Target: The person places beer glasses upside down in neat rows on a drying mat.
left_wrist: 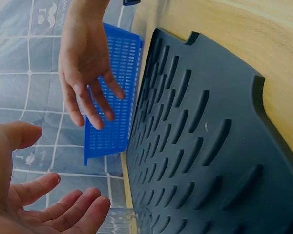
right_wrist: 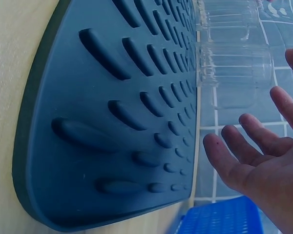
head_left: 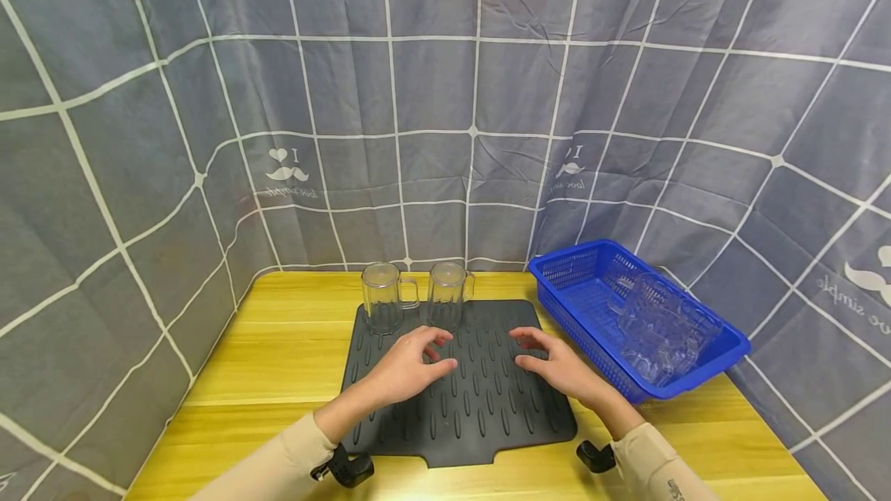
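Observation:
Two clear glass mugs stand at the back left of a dark ribbed drying mat [head_left: 480,408], one mug [head_left: 382,304] at the corner and the other mug [head_left: 445,300] to its right, both with handles pointing right. My left hand [head_left: 411,366] hovers over the mat just in front of the mugs, fingers loosely bent, holding nothing. Over the mat's right side my right hand [head_left: 557,362] is held the same way, also with nothing in it. Both palms face each other across a gap. In the right wrist view, a mug [right_wrist: 234,73] appears beyond the right hand's fingers.
A blue plastic basket [head_left: 571,315] stands on the right of the wooden table [head_left: 264,362], with several clear glass items [head_left: 661,331] lying in it. Grey curtain [head_left: 431,99] with white lines closes in the back and both sides.

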Available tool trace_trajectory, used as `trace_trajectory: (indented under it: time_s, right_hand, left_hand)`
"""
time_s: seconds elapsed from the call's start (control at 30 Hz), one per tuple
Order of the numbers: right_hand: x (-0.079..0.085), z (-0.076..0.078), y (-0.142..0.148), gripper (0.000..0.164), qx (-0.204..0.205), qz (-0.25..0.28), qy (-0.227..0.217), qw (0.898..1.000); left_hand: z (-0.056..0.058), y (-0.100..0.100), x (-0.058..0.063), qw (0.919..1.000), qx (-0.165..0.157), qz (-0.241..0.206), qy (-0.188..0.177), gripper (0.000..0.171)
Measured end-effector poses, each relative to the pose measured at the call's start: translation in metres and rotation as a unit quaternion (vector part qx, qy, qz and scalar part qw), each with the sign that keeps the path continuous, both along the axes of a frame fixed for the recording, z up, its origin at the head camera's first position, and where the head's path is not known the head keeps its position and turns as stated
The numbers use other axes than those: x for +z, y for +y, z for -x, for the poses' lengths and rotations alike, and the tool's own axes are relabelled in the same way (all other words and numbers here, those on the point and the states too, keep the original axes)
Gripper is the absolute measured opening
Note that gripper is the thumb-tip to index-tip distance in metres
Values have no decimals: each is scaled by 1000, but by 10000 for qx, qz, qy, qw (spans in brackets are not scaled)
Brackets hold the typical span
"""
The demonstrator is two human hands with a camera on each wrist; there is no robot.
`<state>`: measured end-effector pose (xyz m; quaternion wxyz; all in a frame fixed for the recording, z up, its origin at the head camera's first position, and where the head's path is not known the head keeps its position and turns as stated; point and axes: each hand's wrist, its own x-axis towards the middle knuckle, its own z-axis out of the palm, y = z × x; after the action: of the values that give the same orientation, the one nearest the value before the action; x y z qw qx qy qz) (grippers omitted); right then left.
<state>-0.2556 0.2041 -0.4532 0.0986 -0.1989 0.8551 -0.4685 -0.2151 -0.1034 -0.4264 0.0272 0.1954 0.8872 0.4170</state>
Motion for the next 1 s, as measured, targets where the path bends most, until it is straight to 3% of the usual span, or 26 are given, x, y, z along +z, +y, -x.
trace_trajectory:
  time_s: [0.5,0.73,1.0]
  right_hand:
    - [15,7,7,47,361,-124,265,9989]
    - [31,13,15,49,465,-122,552,9973]
    - [56,20,28,52,217,-198,807,9963]
  left_hand:
    - [-2,1,-8,9996,-219,-60,-143,45]
    - [-1,1,-10,9992,-263,-164,-247,46]
    - [0,4,-12,9987,-385,-137,-308,47]
